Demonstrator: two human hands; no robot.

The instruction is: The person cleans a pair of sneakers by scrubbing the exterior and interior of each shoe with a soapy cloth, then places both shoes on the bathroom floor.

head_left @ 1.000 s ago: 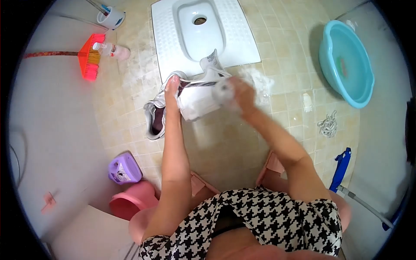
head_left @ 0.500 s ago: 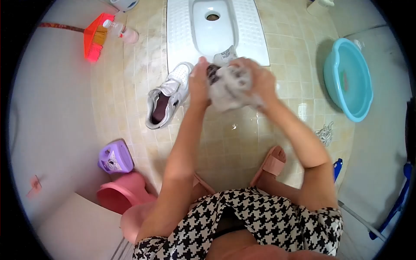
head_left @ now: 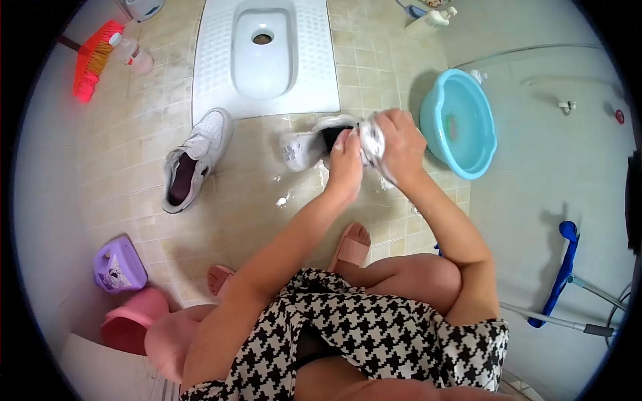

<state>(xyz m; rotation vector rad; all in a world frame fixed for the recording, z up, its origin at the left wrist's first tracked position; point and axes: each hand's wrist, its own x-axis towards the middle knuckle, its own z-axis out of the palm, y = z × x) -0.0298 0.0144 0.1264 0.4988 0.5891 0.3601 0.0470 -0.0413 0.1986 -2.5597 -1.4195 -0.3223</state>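
Note:
A white shoe (head_left: 301, 150) is held up over the wet floor, its dark opening partly visible and its printed tongue pointing left. My left hand (head_left: 346, 164) is closed on the near side of the shoe. Wrapped round its right end is my right hand (head_left: 403, 146), with a whitish wet part showing between the two hands. The fingers cover much of the shoe, so its full shape is hidden. To the left, a second white shoe (head_left: 198, 159) with a dark insole stands apart on the tiles.
A squat toilet (head_left: 314, 73) lies ahead, and a blue basin (head_left: 428, 113) stands at right. A white pump bottle (head_left: 426, 25), a clear bottle (head_left: 139, 59) and an orange broom (head_left: 85, 63) are farther off. A purple jug (head_left: 122, 266) and pink bucket (head_left: 150, 304) sit at left.
The camera view has swung right. The held shoe has been turned: its tongue pointed away before and now points left, with the dark opening showing. Both hands still grip it.

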